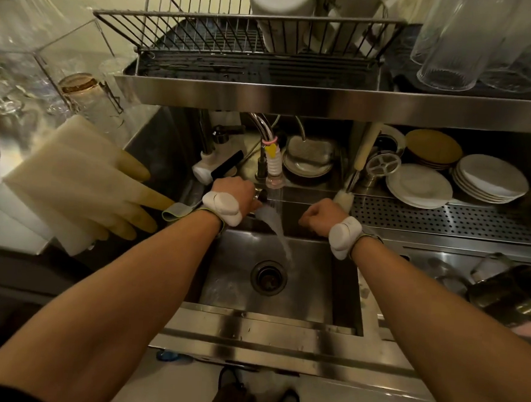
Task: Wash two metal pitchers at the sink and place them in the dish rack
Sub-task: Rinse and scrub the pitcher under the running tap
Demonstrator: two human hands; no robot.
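Observation:
My left hand (pixel 235 192) reaches to the base of the faucet (pixel 274 167), its fingers curled round a small metal lever (pixel 258 196). Water pours from the spout (pixel 274 182) into the steel sink (pixel 309 284) toward the drain (pixel 269 277). My right hand (pixel 319 216) hovers over the sink's back edge, curled into a fist with nothing visible in it. Two shiny metal vessels, likely the pitchers (pixel 513 293), lie on the counter at the right, away from both hands. The wire dish rack (pixel 205 38) stands on the shelf above the sink.
White containers (pixel 282 12) stand in the rack, with glass tumblers (pixel 453 50) to its right. Rubber gloves (pixel 81 186) hang over the left counter. Stacked plates (pixel 489 178) and a brush (pixel 345 199) sit behind a perforated drain tray (pixel 443 219).

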